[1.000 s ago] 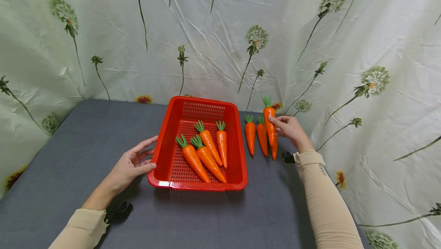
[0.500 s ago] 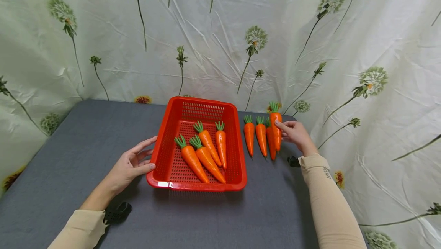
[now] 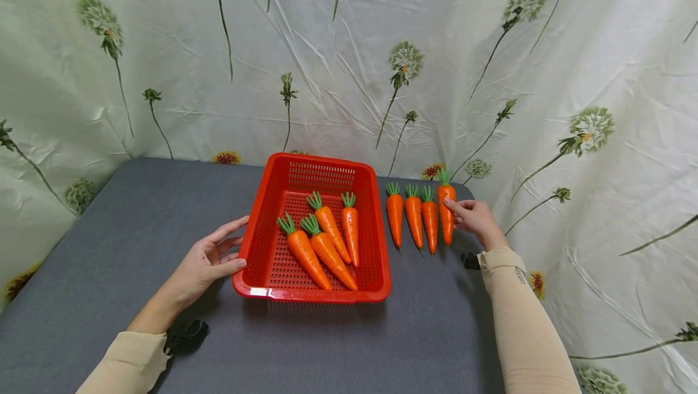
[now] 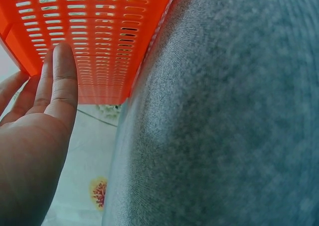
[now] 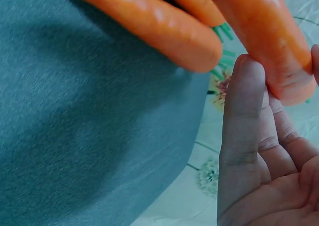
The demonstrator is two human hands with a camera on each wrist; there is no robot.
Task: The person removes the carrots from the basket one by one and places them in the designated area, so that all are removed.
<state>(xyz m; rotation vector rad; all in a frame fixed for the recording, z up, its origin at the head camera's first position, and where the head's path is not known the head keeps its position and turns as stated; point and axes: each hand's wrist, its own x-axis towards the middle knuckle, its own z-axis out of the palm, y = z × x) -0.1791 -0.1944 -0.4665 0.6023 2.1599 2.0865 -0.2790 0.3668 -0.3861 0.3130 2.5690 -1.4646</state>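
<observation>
"red basket (image 3: 322, 295), on the grey table (image 3: 131, 224). what's in it?"

"four carrots (image 3: 329, 257), lying on the bottom at a slant, green tops pointing away from the person. one on the right is nearly straight."

"and outside?"

"three carrots (image 3: 414, 219), laid side by side just right of the basket, tops away as well."

"what are the hands doing?"

"the left hand (image 3: 209, 257) rests on the basket's left side, fingers fairly straight along the wall and the thumb at the rim, nearer the front corner. no curl round it that i can see."

"the other one?"

"the right hand (image 3: 471, 218) pinches one more carrot (image 3: 446, 224) between thumb and fingers, up near its top. that carrot is at the right end of the row, beside the last of the three."

"is its tip on the table?"

"can't tell. behind it all hangs a pale curtain (image 3: 349, 48) with dandelions."
</observation>
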